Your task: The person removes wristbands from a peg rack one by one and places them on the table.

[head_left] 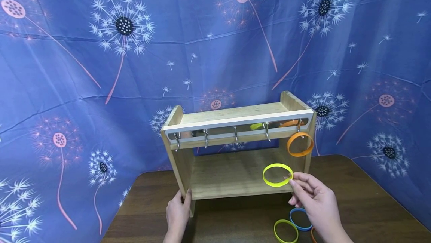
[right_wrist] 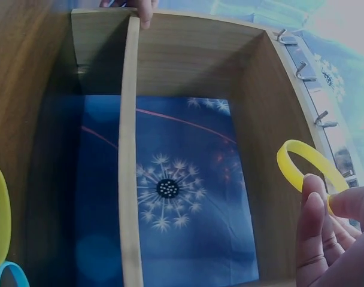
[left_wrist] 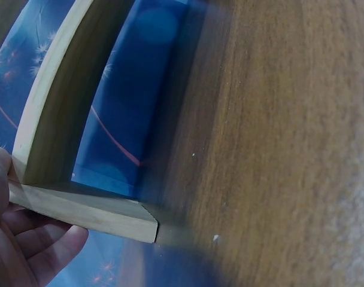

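A yellow silicone wristband (head_left: 277,185) is pinched between the thumb and fingertips of my right hand (head_left: 318,198), in front of the shelf's right side. My left hand (head_left: 178,211) grips the lower left side panel of a wooden shelf (head_left: 232,175); in the left wrist view its fingers (left_wrist: 56,251) curl under the panel's edge. Along the shelf's top front runs a metal strip with several hooks (head_left: 236,135). An orange wristband (head_left: 289,146) hangs from the rightmost hook. The other hooks hold nothing.
On the brown table (head_left: 134,213), below my right hand, lie a yellow-green wristband (head_left: 277,231), a blue wristband (head_left: 292,217) and part of an orange one (head_left: 314,235). Behind the table hangs a blue cloth (head_left: 202,7) with a dandelion print.
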`<action>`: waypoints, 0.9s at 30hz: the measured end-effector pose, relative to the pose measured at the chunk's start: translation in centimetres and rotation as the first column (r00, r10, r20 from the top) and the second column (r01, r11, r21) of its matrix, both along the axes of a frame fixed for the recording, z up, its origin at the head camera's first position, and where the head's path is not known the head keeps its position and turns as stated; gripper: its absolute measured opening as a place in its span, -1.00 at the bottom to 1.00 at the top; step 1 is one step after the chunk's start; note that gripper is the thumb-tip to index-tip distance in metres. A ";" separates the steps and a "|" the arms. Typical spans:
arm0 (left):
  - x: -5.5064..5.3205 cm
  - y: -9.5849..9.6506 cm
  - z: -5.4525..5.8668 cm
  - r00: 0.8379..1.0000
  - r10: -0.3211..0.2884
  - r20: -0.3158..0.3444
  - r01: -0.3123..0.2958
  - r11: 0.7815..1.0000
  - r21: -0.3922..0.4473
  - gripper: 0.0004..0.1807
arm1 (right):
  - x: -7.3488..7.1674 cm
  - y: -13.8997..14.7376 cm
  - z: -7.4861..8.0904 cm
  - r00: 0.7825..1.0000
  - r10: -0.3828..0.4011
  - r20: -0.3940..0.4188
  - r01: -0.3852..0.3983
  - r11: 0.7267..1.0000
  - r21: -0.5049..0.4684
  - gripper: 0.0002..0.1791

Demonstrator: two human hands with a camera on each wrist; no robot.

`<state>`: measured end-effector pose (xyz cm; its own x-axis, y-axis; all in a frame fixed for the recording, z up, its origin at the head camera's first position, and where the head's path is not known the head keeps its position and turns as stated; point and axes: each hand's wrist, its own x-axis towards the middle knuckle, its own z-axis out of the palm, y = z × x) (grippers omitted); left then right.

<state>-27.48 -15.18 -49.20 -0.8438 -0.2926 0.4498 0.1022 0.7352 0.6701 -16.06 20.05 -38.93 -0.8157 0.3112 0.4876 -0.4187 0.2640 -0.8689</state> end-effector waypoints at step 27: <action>0.0 -0.1 0.1 1.000 -0.011 -0.017 0.011 1.000 -0.008 -0.71 | 1.5 1.0 -2.7 0.981 -0.037 0.193 0.033 0.999 0.027 -0.81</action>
<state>-27.49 -15.23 -49.12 -0.8394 -0.2797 0.4661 0.1216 0.7391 0.6625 -14.52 21.05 -41.68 -0.8840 0.3314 0.3297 -0.2339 0.2971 -0.9258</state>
